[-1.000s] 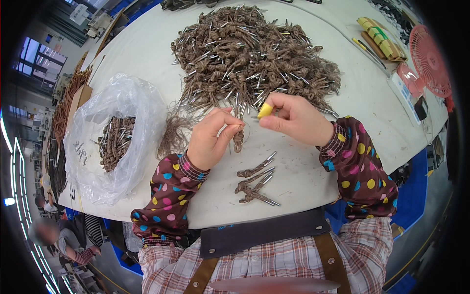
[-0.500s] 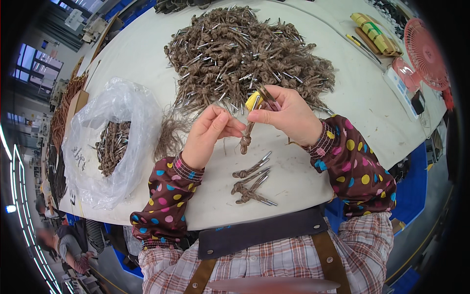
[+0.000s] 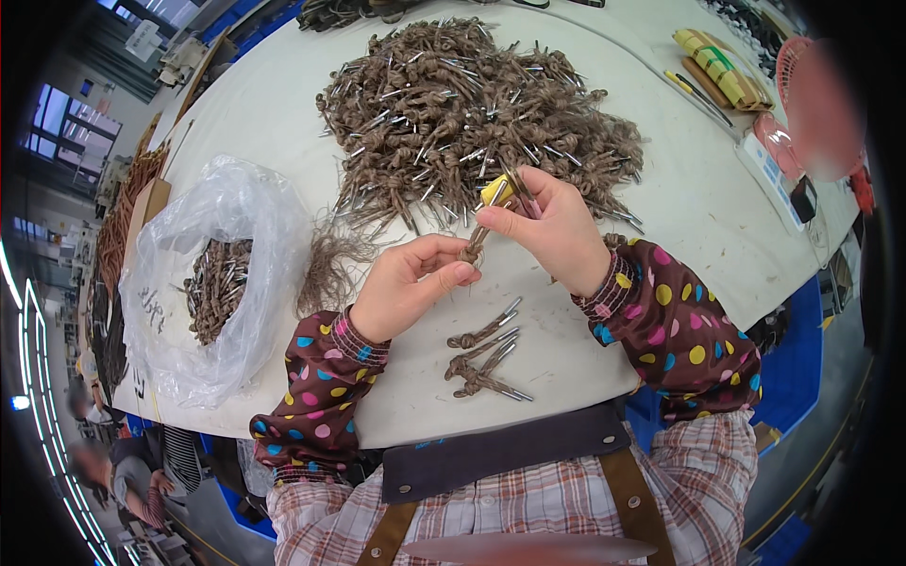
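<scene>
Knotted twine piece [image 3: 475, 247] pinched at lower end by left hand [image 3: 408, 290], gripped with yellow tool [image 3: 497, 191] by right hand [image 3: 557, 229], just before big twine pile [image 3: 472, 113]; finished pieces [image 3: 484, 354] nearer table edge.

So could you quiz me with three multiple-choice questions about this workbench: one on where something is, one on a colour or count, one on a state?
1. Where is the clear plastic bag?
A. at the person's left
B. at the person's right
C. on the floor

2. What colour is the small tool in the right hand?
A. blue
B. yellow
C. white

3. The twine-wrapped piece between both hands is:
A. lying on the table
B. inside the bag
C. held up off the table

Answers: 1 A, the bag sits beside the left hand; 2 B, it shows yellow above the fingers; 3 C, both hands pinch it above the table.
</scene>
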The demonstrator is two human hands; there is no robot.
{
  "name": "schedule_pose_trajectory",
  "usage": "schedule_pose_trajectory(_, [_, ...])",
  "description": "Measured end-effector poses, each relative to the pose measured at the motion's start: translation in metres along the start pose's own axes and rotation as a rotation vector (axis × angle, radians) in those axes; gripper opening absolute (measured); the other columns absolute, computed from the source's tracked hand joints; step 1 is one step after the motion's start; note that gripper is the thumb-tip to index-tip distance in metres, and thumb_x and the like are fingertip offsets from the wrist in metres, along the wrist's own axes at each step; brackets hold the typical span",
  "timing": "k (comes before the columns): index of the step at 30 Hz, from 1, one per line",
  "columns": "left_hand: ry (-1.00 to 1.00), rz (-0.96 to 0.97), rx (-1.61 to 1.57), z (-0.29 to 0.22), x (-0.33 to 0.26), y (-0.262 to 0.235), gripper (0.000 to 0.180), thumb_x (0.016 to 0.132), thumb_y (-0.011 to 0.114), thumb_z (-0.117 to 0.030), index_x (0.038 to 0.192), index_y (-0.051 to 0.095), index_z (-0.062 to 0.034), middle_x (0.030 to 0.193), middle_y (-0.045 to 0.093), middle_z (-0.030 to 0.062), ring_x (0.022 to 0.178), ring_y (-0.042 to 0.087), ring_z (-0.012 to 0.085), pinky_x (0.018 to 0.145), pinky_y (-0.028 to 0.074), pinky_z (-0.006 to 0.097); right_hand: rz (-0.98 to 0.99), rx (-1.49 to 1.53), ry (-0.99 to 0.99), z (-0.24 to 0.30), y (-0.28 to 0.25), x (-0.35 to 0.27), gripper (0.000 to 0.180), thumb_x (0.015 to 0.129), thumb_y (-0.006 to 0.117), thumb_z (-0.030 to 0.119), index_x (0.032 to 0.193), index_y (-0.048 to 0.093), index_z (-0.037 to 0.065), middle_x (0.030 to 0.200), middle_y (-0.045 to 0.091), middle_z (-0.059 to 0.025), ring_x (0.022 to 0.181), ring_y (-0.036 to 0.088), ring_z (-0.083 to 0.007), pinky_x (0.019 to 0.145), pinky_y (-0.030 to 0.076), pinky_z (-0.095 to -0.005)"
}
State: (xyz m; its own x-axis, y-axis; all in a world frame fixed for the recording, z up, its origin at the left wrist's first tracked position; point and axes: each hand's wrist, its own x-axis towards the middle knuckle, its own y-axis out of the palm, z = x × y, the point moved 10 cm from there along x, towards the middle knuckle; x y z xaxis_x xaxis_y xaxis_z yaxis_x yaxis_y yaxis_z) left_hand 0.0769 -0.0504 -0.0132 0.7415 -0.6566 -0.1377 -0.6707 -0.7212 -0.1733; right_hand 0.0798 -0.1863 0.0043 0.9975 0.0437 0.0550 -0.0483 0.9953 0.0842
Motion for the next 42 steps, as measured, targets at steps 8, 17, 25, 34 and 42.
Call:
schedule_pose_trajectory(8, [0.038, -0.093, -0.182, -0.006, 0.001, -0.011, 0.023, 0.092, 0.054, -0.008, 0.112, 0.050, 0.0033, 0.090, 0.066, 0.0115, 0.080, 0.063, 0.0139, 0.075, 0.050, 0.025, 0.108, 0.089, -0.089, -0.015, 0.022, -0.002, 0.046, 0.078, 0.071, 0.010, 0.117, 0.047, 0.000, 0.088, 0.064, -0.0029, 0.064, 0.041, -0.0023, 0.058, 0.039, -0.0179])
schedule_pose_trajectory(17, [0.011, -0.225, 0.017, -0.011, -0.003, -0.034, 0.022, 0.091, 0.055, -0.007, 0.111, 0.049, 0.0016, 0.084, 0.066, 0.0105, 0.077, 0.062, 0.0128, 0.072, 0.049, 0.024, 0.007, -0.081, -0.083, 0.007, 0.007, -0.005, 0.034, 0.080, 0.066, 0.008, 0.110, 0.052, 0.001, 0.080, 0.065, -0.0004, 0.061, 0.047, -0.0029, 0.056, 0.040, -0.0193])
schedule_pose_trajectory(25, [-0.183, 0.085, -0.044, -0.008, -0.010, -0.010, 0.017, 0.090, 0.055, -0.006, 0.105, 0.052, 0.0009, 0.079, 0.066, 0.0081, 0.076, 0.063, 0.0132, 0.079, 0.049, 0.027, -0.227, -0.723, -0.652, 0.052, -0.012, -0.015, 0.034, 0.075, 0.065, -0.004, 0.106, 0.055, 0.005, 0.085, 0.066, -0.0071, 0.060, 0.060, -0.0133, 0.056, 0.048, -0.0240])
schedule_pose_trajectory(34, [-0.154, 0.170, -0.236, -0.007, -0.014, -0.002, 0.016, 0.090, 0.056, -0.012, 0.102, 0.052, -0.0024, 0.075, 0.064, 0.0074, 0.072, 0.064, 0.0172, 0.092, 0.046, 0.037, -0.207, -0.815, -0.733, 0.054, -0.007, -0.017, 0.036, 0.072, 0.061, -0.008, 0.106, 0.053, 0.004, 0.087, 0.063, -0.0092, 0.066, 0.062, -0.0201, 0.058, 0.050, -0.0268])
schedule_pose_trajectory(42, [0.068, -0.069, -0.329, -0.010, -0.005, -0.013, 0.022, 0.090, 0.057, -0.008, 0.108, 0.048, -0.0005, 0.086, 0.067, 0.0113, 0.081, 0.065, 0.0184, 0.082, 0.049, 0.030, -0.139, -0.542, -0.234, 0.005, -0.028, 0.012, 0.044, 0.075, 0.069, 0.006, 0.113, 0.048, 0.002, 0.086, 0.062, -0.0038, 0.063, 0.056, -0.0106, 0.059, 0.045, -0.0218])
